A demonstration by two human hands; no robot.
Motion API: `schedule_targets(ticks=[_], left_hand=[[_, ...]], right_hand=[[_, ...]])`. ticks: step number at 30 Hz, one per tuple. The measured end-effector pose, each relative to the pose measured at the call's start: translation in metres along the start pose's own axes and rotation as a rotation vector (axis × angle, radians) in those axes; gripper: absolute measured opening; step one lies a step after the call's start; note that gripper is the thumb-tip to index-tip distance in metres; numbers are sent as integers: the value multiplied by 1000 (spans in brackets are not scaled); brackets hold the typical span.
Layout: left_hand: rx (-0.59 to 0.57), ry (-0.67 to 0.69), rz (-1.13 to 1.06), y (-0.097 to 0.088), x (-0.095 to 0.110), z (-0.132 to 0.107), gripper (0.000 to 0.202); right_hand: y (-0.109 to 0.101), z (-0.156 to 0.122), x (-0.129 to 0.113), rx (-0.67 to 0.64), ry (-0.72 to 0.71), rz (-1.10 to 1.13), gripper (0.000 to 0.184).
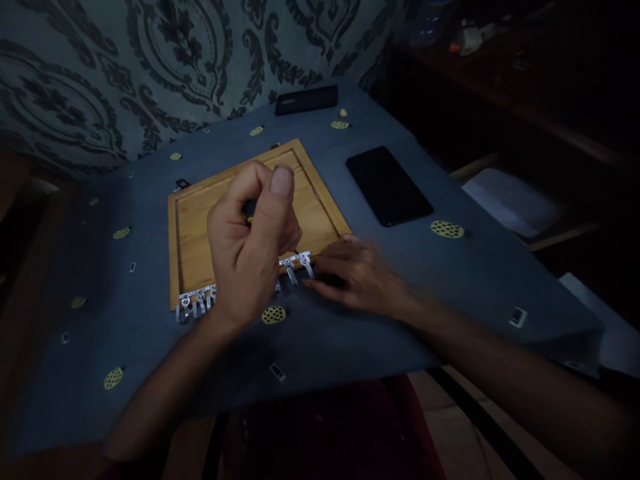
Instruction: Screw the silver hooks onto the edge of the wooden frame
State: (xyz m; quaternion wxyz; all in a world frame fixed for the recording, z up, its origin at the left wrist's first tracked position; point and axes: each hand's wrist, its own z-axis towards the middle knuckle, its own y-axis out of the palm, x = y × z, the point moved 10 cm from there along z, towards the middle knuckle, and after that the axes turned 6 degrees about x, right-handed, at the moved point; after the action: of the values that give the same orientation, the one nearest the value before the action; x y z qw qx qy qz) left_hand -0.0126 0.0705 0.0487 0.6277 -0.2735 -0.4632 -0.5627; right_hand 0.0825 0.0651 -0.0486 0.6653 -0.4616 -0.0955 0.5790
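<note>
Left fingers point(273, 208) curled round black-and-yellow object point(250, 215) over wooden panel point(317, 203); right fingers point(334, 265) beside metal hooks point(304, 260), grip unclear.

The left hand point(250, 250) was curled around a mostly hidden dark-and-yellow object point(251, 219) above the wooden board point(317, 213). The right hand point(357, 273) rested at the board's near right corner, beside metal hooks point(305, 259) along its near edge. A black phone point(389, 187) lay toward the tabletop's point(360, 353) right edge, a dark case point(307, 100) by the far edge.

We are seeing a rimmed wooden board point(315, 200) lying askew mid-frame, silvery hooks point(201, 301) lining its lower edge, a mostly hidden black-and-yellow tool point(251, 219) showing left of center.
</note>
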Motion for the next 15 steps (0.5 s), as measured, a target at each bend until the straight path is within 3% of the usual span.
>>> schedule_targets(ticks=[5, 10, 15], left_hand=[[26, 58, 10, -9, 9, 0, 38], [172, 65, 56, -37, 32, -2, 34], [283, 68, 84, -65, 50, -15, 29]], right_hand=[[-2, -1, 0, 22, -15, 15, 31], [-8, 1, -1, 64, -25, 68, 22], [-25, 4, -5, 191, -38, 126, 14]])
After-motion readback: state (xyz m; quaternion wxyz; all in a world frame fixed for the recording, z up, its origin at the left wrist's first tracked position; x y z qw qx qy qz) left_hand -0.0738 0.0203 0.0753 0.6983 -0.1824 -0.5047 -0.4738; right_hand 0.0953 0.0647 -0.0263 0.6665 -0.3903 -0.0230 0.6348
